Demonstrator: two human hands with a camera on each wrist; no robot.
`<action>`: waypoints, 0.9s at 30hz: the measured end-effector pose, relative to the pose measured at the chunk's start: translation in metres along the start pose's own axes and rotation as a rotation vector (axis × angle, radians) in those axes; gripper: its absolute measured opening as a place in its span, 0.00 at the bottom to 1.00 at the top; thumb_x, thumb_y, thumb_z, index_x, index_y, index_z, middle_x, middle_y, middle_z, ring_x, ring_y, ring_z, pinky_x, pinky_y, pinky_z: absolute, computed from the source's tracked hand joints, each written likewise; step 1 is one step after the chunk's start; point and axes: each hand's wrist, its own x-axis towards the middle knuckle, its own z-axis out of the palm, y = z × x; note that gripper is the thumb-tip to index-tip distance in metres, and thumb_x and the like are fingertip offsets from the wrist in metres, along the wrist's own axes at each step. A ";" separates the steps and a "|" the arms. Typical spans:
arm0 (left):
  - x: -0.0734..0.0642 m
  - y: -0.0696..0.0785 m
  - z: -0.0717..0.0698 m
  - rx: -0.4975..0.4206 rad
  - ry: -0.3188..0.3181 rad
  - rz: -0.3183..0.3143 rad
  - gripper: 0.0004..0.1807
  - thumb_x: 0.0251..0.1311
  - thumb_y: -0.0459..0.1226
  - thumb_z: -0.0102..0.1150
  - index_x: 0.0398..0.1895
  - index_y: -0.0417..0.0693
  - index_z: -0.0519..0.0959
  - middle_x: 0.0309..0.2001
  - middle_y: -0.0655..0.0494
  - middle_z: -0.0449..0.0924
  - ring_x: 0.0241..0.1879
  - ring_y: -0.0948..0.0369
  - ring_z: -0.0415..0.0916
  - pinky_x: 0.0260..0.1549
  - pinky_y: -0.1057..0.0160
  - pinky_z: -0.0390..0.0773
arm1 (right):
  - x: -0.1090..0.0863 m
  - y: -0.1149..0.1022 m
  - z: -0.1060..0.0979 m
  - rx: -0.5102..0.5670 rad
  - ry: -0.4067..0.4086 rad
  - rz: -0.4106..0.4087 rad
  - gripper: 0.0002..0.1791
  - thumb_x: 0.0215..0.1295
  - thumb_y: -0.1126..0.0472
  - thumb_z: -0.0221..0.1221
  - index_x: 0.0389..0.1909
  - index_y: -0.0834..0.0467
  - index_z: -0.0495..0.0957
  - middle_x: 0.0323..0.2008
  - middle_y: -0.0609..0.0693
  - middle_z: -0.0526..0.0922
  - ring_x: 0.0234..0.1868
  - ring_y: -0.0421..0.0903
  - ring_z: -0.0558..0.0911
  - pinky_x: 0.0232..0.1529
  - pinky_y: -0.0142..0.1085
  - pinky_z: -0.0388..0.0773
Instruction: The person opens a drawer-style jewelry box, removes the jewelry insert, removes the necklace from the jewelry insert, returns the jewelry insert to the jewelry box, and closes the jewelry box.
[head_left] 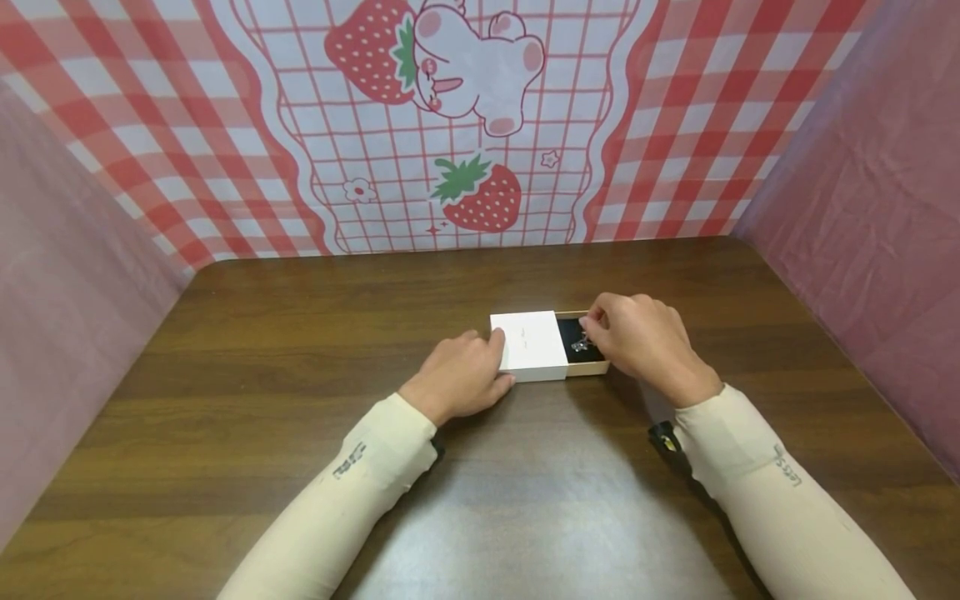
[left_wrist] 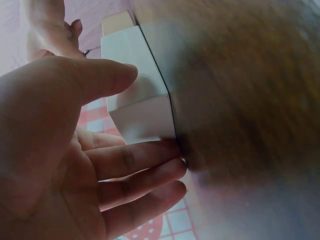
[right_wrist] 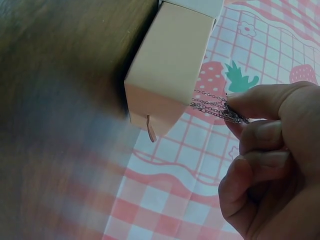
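A white slide-out jewellery box (head_left: 528, 342) lies on the table, its tan drawer (head_left: 588, 368) pulled partway out to the right. The left hand (head_left: 463, 375) holds the sleeve at its left end, thumb (left_wrist: 117, 77) along the near side and other fingers around the end. Over the drawer, the right hand (head_left: 648, 342) pinches a thin silver chain necklace (right_wrist: 217, 109) between thumb and forefinger. Its strands stretch from the fingertips back to the drawer's edge. A small shiny pendant (head_left: 580, 344) shows against the black lining inside. The drawer's end carries a small ribbon tab (right_wrist: 151, 130).
Both hands work over a brown wood-grain table (head_left: 300, 333). Behind it hangs a red-and-white checked cloth (head_left: 247, 142) with strawberries, and pink cloth (head_left: 862, 183) hangs at the sides. Dark wrist devices (head_left: 663, 437) sit under the pale sleeves.
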 end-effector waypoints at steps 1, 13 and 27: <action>0.000 0.000 0.000 -0.002 0.000 0.000 0.26 0.68 0.53 0.58 0.52 0.38 0.73 0.29 0.52 0.80 0.38 0.54 0.79 0.33 0.53 0.80 | 0.000 0.000 0.000 0.001 0.005 0.002 0.10 0.67 0.54 0.63 0.39 0.57 0.84 0.22 0.45 0.80 0.22 0.45 0.75 0.22 0.42 0.71; 0.000 0.001 0.000 -0.005 -0.022 -0.011 0.29 0.69 0.53 0.57 0.56 0.36 0.72 0.31 0.51 0.81 0.39 0.54 0.79 0.34 0.52 0.80 | 0.000 0.000 -0.001 0.013 0.053 -0.013 0.10 0.68 0.55 0.62 0.39 0.58 0.84 0.23 0.47 0.81 0.21 0.45 0.75 0.21 0.42 0.71; 0.000 0.001 -0.001 -0.009 -0.011 -0.002 0.28 0.68 0.52 0.58 0.55 0.36 0.72 0.30 0.51 0.80 0.38 0.54 0.79 0.33 0.52 0.80 | 0.000 -0.002 -0.004 -0.001 0.099 0.006 0.12 0.68 0.53 0.62 0.40 0.58 0.84 0.23 0.48 0.81 0.22 0.47 0.76 0.23 0.44 0.72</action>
